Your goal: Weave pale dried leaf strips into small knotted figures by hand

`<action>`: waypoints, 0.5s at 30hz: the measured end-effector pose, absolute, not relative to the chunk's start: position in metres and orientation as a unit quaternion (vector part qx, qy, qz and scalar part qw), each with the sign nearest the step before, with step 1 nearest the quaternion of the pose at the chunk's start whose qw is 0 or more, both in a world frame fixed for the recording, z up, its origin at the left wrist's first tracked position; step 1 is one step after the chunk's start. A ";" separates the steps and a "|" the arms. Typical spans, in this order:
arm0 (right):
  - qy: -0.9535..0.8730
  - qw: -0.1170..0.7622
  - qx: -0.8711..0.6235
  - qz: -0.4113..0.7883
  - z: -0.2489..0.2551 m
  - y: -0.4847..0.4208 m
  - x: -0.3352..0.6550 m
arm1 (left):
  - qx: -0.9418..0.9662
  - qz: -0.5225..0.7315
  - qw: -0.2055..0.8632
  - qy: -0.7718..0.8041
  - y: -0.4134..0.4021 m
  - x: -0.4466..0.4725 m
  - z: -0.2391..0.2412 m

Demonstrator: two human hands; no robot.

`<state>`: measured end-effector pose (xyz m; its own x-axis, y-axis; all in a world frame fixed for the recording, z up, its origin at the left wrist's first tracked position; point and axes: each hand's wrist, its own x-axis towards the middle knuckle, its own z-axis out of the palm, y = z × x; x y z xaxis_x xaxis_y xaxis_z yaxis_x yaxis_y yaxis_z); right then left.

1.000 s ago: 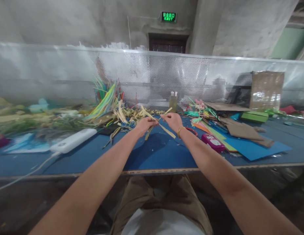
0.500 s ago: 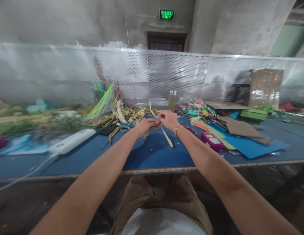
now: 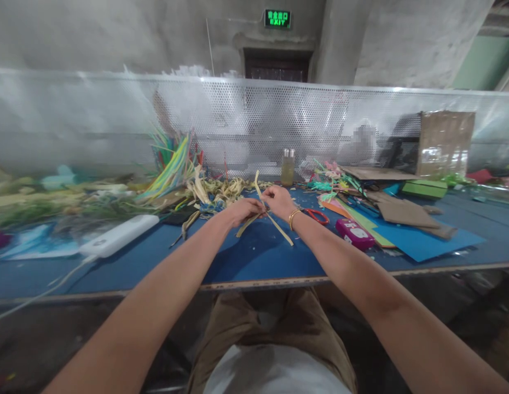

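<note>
My left hand (image 3: 247, 210) and my right hand (image 3: 279, 200) meet above the blue tabletop, fingers pinched close together. Between them they grip pale yellow straw-like strips (image 3: 281, 229) that cross at the fingertips. One end sticks up past the right fingers, another slants down to the right, and a third end hangs below the left hand. The crossing itself is mostly covered by my fingers. A heap of dried pale husk strips (image 3: 221, 191) lies just behind the left hand. Red-handled scissors (image 3: 318, 215) rest beside my right wrist.
A white power strip (image 3: 120, 236) with a cable lies left. Coloured stems (image 3: 170, 167) stand behind it. A bottle (image 3: 288, 167) is at the back. On the right are a purple box (image 3: 354, 234), blue paper (image 3: 418, 243) and cardboard (image 3: 408, 212). A perforated metal screen (image 3: 230, 120) borders the table.
The strips have shifted slightly between my fingers: the upper end leans more upright, and the end below my left hand shows more. Both hands stay pinched together.
</note>
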<state>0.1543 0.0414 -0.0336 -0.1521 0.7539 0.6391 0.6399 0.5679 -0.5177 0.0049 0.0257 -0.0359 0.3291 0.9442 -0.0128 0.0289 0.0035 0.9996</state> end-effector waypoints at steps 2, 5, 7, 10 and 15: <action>-0.757 0.461 -0.460 0.056 -0.034 0.041 0.154 | 0.587 0.395 0.565 0.425 0.025 0.005 -0.035; -0.756 0.463 -0.461 0.042 -0.035 0.041 0.154 | 0.610 0.376 0.547 0.433 0.023 0.007 -0.038; -0.755 0.462 -0.464 0.033 -0.034 0.043 0.154 | 0.631 0.358 0.537 0.431 0.022 0.011 -0.041; -0.764 0.440 -0.471 0.025 -0.031 0.044 0.156 | 0.639 0.373 0.509 0.439 0.021 0.016 -0.047; -0.780 0.393 -0.487 -0.014 -0.021 0.038 0.162 | 0.636 0.383 0.500 0.446 0.025 0.013 -0.047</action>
<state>0.1621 0.0377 -0.0215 -0.2162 0.7485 0.6269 0.7710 0.5248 -0.3607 0.0126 0.0245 -0.0471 0.3091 0.9501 0.0422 0.1848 -0.1035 0.9773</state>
